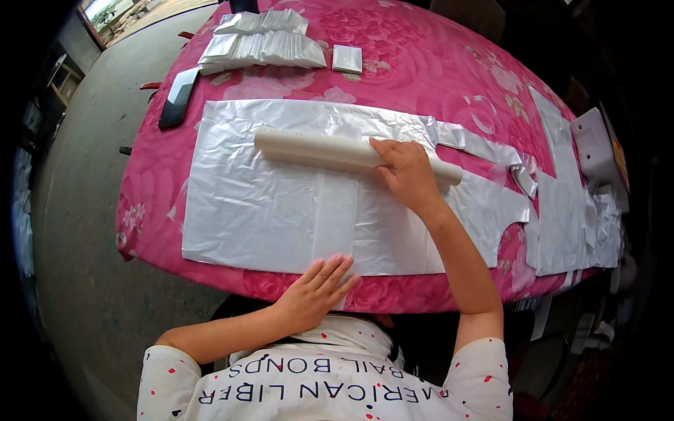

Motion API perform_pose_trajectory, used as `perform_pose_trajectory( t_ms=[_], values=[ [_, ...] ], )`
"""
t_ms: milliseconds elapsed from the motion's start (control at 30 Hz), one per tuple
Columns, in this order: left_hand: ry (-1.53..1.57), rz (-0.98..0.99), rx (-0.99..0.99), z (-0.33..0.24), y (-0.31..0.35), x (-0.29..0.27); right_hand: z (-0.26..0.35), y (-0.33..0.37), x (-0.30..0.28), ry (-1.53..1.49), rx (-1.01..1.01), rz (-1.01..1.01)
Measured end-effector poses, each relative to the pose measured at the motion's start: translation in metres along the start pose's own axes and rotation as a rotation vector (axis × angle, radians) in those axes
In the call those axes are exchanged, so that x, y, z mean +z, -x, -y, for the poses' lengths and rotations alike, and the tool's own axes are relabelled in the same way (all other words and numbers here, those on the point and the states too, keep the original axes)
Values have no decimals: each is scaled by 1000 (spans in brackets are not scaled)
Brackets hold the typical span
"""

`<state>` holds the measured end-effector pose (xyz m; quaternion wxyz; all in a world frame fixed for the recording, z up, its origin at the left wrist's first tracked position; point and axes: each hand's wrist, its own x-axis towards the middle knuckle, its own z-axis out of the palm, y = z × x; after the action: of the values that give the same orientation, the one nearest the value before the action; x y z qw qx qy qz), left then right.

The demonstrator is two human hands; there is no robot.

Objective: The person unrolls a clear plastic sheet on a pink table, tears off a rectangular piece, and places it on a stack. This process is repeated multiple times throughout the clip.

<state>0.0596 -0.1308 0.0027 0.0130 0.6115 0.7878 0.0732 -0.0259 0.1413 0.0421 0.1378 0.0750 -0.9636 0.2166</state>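
A large white plastic bag (239,203) with cut-out handles lies flat before me, its handle end to the right. Across its upper part rests a long off-white tube (309,149), slightly tilted. My right hand (407,172) grips the tube right of its middle, with thumb and fingers over it. A pale folded strip (335,217) runs down the bag's middle, from below the tube toward the near edge. There my left hand (316,291) lies flat with fingers stretched, its fingertips on the strip's near end. Nothing shows in that hand.
A pink floral tablecloth (151,175) covers the table. At the far left lie rows of folded plastic packets (263,49), a single packet (347,59) and a black phone (179,98). More white bags (562,224) lie at the right, near a white box (593,144).
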Motion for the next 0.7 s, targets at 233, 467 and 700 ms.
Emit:
perform_pose_trajectory(
  t_ms=[233,467,700],
  values=[
    [212,155,295,50,5,-33,4,-9,8,17,-99,-130],
    [236,11,431,70,8,-32,67,71,16,-300,-342,326],
    [412,-279,377,63,4,-31,74,86,24,-251,-276,171]
  ],
)
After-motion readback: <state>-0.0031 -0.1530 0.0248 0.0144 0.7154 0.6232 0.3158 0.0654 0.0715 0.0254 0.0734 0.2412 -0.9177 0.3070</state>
